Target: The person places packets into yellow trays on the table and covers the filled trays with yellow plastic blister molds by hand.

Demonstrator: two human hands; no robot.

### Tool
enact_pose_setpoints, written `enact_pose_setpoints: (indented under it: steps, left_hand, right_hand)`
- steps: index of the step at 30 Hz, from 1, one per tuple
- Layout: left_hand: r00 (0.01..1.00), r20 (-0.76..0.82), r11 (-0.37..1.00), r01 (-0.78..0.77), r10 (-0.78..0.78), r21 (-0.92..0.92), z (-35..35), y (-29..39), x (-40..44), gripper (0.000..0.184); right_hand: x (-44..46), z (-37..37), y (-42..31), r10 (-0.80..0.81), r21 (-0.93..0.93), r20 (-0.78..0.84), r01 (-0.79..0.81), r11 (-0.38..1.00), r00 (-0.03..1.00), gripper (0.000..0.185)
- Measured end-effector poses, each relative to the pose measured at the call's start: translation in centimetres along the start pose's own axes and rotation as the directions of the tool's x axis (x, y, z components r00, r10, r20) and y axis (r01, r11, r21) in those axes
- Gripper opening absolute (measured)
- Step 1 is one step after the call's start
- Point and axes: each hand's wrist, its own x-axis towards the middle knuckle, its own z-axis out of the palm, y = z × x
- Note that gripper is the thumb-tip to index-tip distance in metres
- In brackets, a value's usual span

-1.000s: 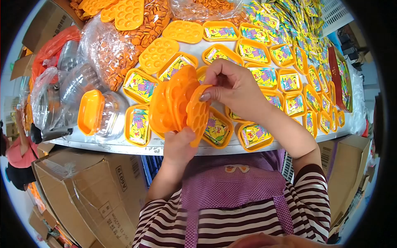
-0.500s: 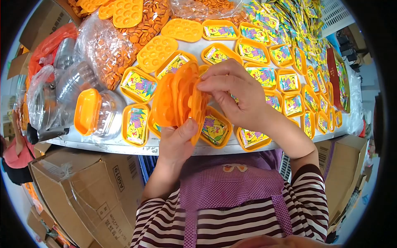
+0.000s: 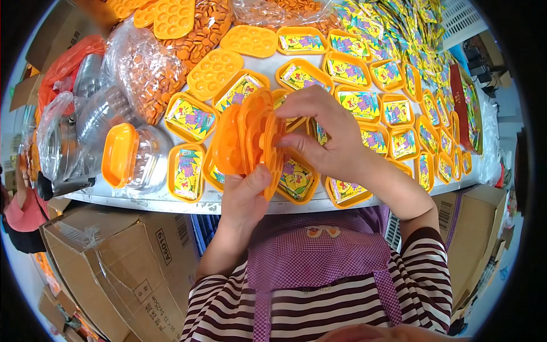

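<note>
My left hand [image 3: 244,196] grips a small stack of orange plastic trays [image 3: 231,139] from below, its thumb on the near side. The stack is tilted on edge above the table, and round hollows show on its right-hand tray. My right hand [image 3: 330,128] is at the right side of the stack. Its bent fingers are by the upper edge and its thumb lies against the hollowed face; some fingertips are hidden. Around and beneath the hands, orange trays [image 3: 297,178] hold yellow printed packets. Flat hollowed trays [image 3: 213,74] lie just beyond the stack.
Clear plastic containers and an orange tray [image 3: 118,155] stand at the left. Behind them, a clear bag [image 3: 151,71] holds small orange pieces. Loose yellow packets [image 3: 399,28] are heaped at the back right. Cardboard boxes [image 3: 122,262] flank me below the table edge [image 3: 142,200].
My right hand has shifted slightly down, and its thumb has moved left onto the face of the stack. My left hand keeps hold of the trays with little movement.
</note>
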Motion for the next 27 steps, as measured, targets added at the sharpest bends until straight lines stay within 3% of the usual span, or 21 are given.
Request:
enact_pose_setpoints:
  steps: [5, 13, 20, 27]
  left_hand:
    - [0.999, -0.044, 0.998, -0.033, 0.031, -0.049, 0.4, -0.4, -0.1, 0.071]
    - [0.999, -0.025, 0.999, -0.023, 0.023, -0.022, 0.1, -0.6, 0.1, 0.077]
    - [0.999, -0.047, 0.998, -0.028, 0.025, -0.062, 0.1, -0.9, 0.1, 0.073]
    - [0.999, -0.013, 0.996, -0.040, 0.039, -0.083, -0.3, -1.2, 0.2, 0.067]
  right_hand:
    - [-0.3, 0.0, 0.2, 0.052, 0.008, -0.011, -0.051, 0.999, 0.999, 0.030]
    - [-0.7, 0.5, 0.3, 0.049, 0.021, -0.069, -0.048, 0.999, 0.996, 0.031]
    - [-1.2, 0.5, 0.6, 0.062, 0.040, 0.000, -0.062, 0.997, 0.998, 0.029]
    - [-0.7, 0.5, 0.7, 0.112, 0.102, -0.069, -0.105, 0.989, 0.991, 0.028]
